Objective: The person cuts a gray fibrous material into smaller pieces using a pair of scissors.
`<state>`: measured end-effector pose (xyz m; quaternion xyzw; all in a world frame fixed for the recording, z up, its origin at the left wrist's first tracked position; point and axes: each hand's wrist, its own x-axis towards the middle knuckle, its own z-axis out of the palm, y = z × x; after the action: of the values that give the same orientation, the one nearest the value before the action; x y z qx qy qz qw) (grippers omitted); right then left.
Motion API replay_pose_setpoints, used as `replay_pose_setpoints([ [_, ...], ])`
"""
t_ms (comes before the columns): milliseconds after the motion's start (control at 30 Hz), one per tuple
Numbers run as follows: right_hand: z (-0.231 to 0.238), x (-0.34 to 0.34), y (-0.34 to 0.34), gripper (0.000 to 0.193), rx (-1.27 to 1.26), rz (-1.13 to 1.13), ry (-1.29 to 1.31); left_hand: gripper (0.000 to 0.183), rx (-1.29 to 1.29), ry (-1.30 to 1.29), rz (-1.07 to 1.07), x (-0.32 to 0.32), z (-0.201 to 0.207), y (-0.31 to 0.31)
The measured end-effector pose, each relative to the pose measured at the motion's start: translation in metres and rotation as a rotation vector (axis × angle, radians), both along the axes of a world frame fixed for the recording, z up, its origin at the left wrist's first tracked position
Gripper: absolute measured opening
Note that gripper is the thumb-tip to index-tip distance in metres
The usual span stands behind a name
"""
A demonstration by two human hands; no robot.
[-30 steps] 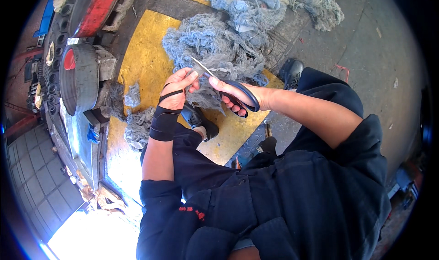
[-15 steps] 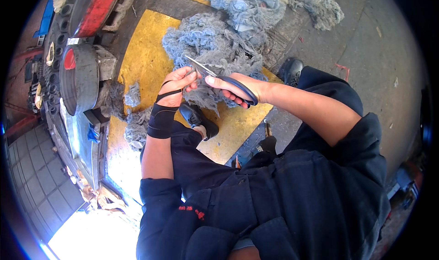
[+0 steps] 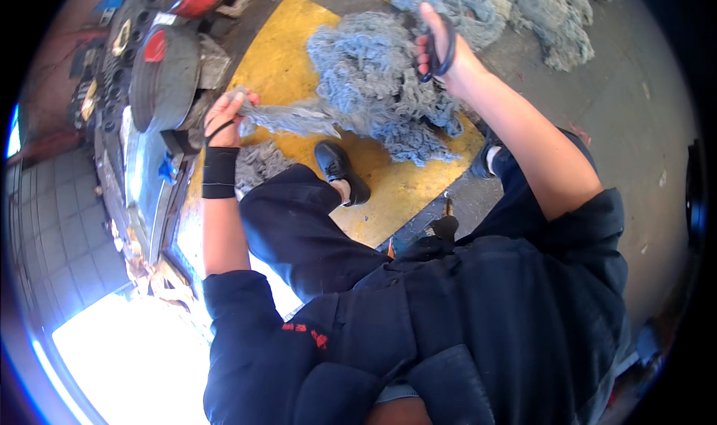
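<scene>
My left hand [image 3: 230, 115], a black wrap round its wrist, is closed on a tuft of grey-blue thread waste [image 3: 295, 117] that trails rightward toward the pile. My right hand [image 3: 461, 65] is raised at the far right of the pile, with its fingers through the black handles of scissors [image 3: 447, 45]. The blades do not show clearly from here. Between my hands lies a large heap of tangled grey-blue thread waste [image 3: 366, 63]. A smaller clump [image 3: 261, 167] sits below my left hand, beside my knee.
More thread waste [image 3: 549, 10] lies at the far right. Yellow sheeting [image 3: 272, 48] covers part of the floor under the heap. A dark round drum-like part [image 3: 166, 78] and metal pieces stand along the left. My black shoe [image 3: 340, 172] is close to the heap.
My hands have come apart: the left has moved left, drawing out a tuft of thread waste, and the right has gone up and right with the scissors. The view has shifted somewhat.
</scene>
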<state>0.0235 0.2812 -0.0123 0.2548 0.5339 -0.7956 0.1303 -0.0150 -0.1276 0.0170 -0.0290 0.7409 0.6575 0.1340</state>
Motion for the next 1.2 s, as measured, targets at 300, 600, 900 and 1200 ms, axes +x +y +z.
replay_pose_setpoints([
  [300, 0.016, -0.001, 0.017, 0.053, -0.055, -0.133, 0.112, 0.022, -0.538, 0.162, 0.506, 0.058, 0.078, -0.228],
  [600, 0.017, -0.013, 0.051, 0.042, -0.3, -0.289, 0.281, 0.014, -1.429, -0.369, 0.287, 0.132, -0.015, -0.392],
  [900, 0.059, -0.006, 0.056, 0.019, -0.164, -0.405, 0.352, 0.014, -0.252, -0.023, -0.408, -0.073, -0.184, -0.073],
  [1200, 0.078, 0.015, 0.074, 0.023, -0.136, -0.385, 0.124, 0.026, -0.749, -0.089, -0.19, -0.042, -0.32, 0.257],
])
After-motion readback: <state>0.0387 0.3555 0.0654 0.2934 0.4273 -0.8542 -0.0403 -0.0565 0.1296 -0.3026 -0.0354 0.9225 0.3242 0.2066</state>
